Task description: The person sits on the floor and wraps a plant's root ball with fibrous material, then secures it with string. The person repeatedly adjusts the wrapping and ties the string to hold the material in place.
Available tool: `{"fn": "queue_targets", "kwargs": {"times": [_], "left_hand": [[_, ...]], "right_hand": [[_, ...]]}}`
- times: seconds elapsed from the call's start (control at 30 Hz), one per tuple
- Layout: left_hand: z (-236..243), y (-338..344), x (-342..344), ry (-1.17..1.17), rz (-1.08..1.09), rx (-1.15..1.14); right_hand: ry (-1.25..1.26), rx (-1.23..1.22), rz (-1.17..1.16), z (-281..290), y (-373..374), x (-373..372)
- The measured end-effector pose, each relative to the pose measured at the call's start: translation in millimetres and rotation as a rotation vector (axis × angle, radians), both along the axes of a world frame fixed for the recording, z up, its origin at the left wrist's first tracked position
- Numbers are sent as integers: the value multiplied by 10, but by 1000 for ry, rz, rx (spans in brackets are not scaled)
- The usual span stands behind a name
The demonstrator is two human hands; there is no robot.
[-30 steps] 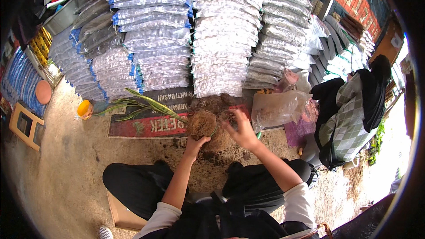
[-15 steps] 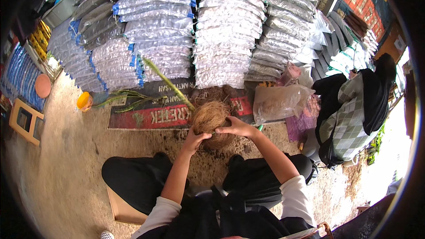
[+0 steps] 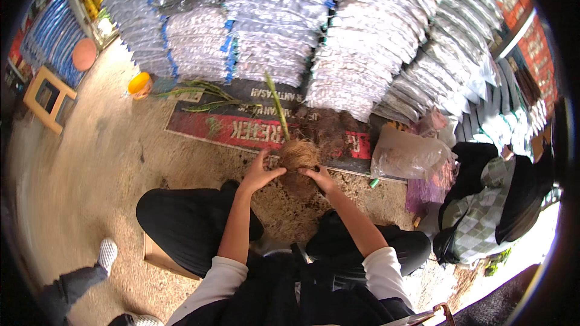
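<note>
A round ball of brown coconut fibre (image 3: 297, 154) stands in front of me between my hands. One long, narrow green leaf (image 3: 277, 105) rises from behind its top. My left hand (image 3: 260, 174) is at the ball's left side, fingers and thumb spread, the thumb tip close to the fibre. On the other side, my right hand (image 3: 320, 178) grips the ball's lower right, its thumb across the front and its fingers partly hidden. Under the ball shows a darker brown clump (image 3: 299, 186). Behind it to the right lies a heap of dark brown fibre (image 3: 332, 130).
A printed black and red sheet (image 3: 211, 137) lies on the ground, with cut green leaves (image 3: 208, 92) on it. Stacked plastic packs (image 3: 272, 24) line the back. A clear plastic bag (image 3: 408, 154), yellow cup (image 3: 139, 86) and stool (image 3: 49, 99) stand about. Another person's shoe (image 3: 107, 255) shows at left.
The view has turned, shifting the scene to the right. My left hand has loosened from the ball and its fingers have spread. The leaf now looks more upright. A person's feet have come further in at lower left.
</note>
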State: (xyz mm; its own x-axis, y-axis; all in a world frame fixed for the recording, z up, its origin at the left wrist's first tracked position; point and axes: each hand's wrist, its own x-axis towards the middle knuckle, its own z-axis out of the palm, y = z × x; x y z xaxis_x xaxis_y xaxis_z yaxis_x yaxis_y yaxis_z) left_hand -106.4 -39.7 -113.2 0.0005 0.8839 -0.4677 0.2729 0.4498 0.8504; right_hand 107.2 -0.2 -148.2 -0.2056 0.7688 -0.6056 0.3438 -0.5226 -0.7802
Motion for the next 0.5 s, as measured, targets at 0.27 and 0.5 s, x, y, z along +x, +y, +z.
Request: {"fn": "queue_targets", "kwargs": {"times": [0.27,0.5], "left_hand": [[-328,-105,-240,600,-231,-230],[-622,-5,-252,459,-240,-325]], "right_hand": [[-262,-107,-93,-886,-48,-275],[-719,369,301,-1263,-142,-99]]}}
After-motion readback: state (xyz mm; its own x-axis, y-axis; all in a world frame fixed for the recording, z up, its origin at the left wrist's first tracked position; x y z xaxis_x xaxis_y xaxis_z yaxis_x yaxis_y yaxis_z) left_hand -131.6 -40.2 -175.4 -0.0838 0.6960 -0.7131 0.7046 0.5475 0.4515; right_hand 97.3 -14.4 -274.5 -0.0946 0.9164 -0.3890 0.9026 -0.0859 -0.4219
